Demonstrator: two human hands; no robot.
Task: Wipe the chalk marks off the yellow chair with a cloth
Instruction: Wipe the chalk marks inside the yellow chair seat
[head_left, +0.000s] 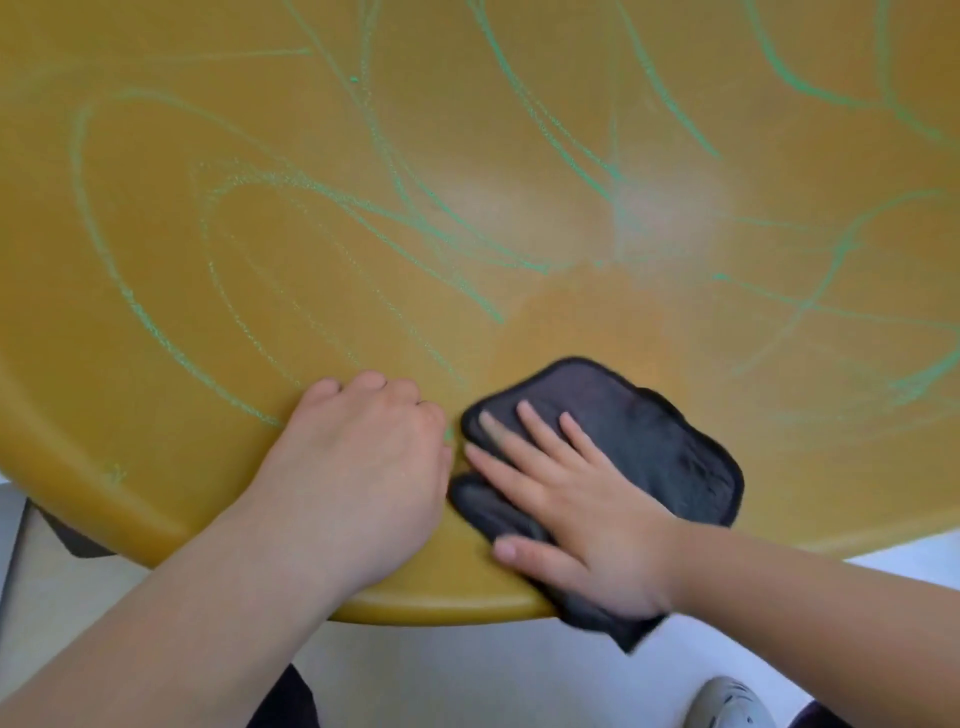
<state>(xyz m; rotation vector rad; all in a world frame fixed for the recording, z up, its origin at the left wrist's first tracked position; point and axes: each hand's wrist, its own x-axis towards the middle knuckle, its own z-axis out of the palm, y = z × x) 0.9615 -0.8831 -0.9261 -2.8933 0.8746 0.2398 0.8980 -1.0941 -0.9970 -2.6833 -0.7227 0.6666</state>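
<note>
The yellow chair seat (519, 130) fills most of the view and is covered with looping green chalk marks (363, 208). A dark grey cloth (649, 441) lies flat near the seat's front edge, one corner hanging over the edge. My right hand (566, 499) presses on the cloth with straight, spread fingers. My left hand (363, 467) rests on the seat just left of the cloth, its fingers curled under and holding nothing. A patch around the cloth looks smeared and paler, with fewer chalk lines.
The seat's rounded front rim (441, 608) runs under both wrists. Below it is a pale floor (467, 670). A white shoe (727, 701) shows at the bottom right, and a dark chair leg part (78, 540) at the left.
</note>
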